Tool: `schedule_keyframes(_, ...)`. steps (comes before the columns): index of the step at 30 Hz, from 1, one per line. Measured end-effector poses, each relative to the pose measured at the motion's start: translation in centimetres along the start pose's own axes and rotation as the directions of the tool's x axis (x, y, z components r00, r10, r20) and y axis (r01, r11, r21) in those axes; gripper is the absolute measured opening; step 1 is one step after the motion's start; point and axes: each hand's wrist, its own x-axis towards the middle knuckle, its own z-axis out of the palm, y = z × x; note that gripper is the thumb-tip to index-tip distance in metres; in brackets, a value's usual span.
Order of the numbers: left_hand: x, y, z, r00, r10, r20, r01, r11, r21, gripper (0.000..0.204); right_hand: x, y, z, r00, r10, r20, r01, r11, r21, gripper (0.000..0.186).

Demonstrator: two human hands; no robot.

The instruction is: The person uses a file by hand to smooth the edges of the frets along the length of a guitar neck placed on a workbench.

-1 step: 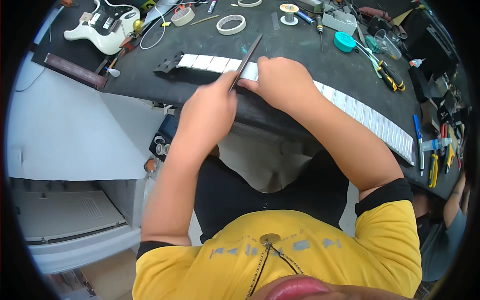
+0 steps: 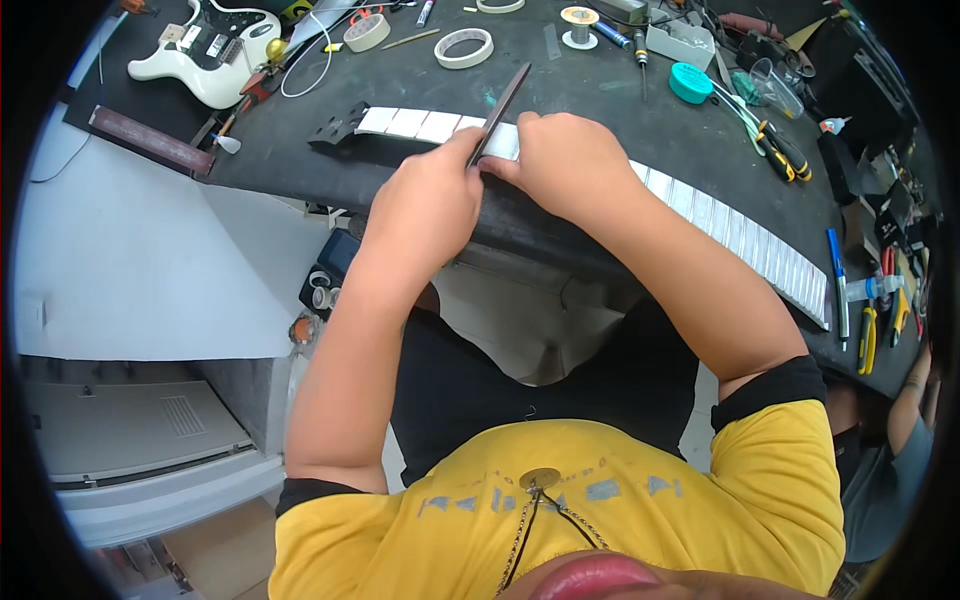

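Note:
My left hand point(image 2: 425, 195) is closed on a long flat dark metal tool point(image 2: 502, 108), like a file, held slanting across a guitar neck. The neck point(image 2: 716, 226) lies along the table's front edge, its fretboard covered in white strips between the frets, its dark headstock point(image 2: 335, 130) at the left. My right hand point(image 2: 568, 170) grips the neck just right of the tool, its curled fingers over the far side and its thumb on the near side, close to my left hand.
The dark table point(image 2: 410, 80) carries a white guitar body point(image 2: 200, 70), tape rolls point(image 2: 463, 48), a solder spool point(image 2: 580, 30), a teal container point(image 2: 690, 83), cutters point(image 2: 785, 150) and several pens and pliers point(image 2: 868, 335) at the right. A co-worker's arm point(image 2: 905, 400) shows at the far right.
My left hand and the metal tool have moved slightly to the right and up along the tool's slant. My right hand has barely moved.

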Motion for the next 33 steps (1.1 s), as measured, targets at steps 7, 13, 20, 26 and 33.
schedule_keyframes(7, -13.1, -0.2, -0.7, 0.989, -0.146, 0.030, 0.147, 0.987, -0.058, 0.050, 0.2, 0.2, 0.3, 0.996, 0.068, 0.065, -0.067, 0.998, -0.015, 0.061)
schedule_keyframes(13, -2.3, 2.2, -2.2, 0.980, -0.136, 0.143, 0.137, 0.991, 0.002, 0.046, 0.0, 0.6, 0.0, 1.000, 0.007, 0.012, -0.007, 1.000, -0.021, 0.061)
schedule_keyframes(20, -8.2, 1.0, -1.0, 0.999, -0.046, 0.009, 0.046, 0.999, 0.005, 0.049, -0.4, 0.8, -0.5, 0.994, 0.092, 0.058, -0.090, 0.996, -0.026, 0.060)
schedule_keyframes(26, -7.8, 1.6, -1.2, 0.995, -0.099, 0.004, 0.099, 0.995, 0.018, 0.049, -0.2, 0.7, 0.1, 0.997, 0.050, 0.051, -0.051, 0.999, 0.009, 0.066)
schedule_keyframes(33, -2.4, 1.5, -0.1, 0.997, -0.078, 0.024, 0.076, 0.994, 0.081, 0.045, -0.1, 0.7, -0.7, 0.997, 0.058, 0.045, -0.057, 0.998, -0.032, 0.060)
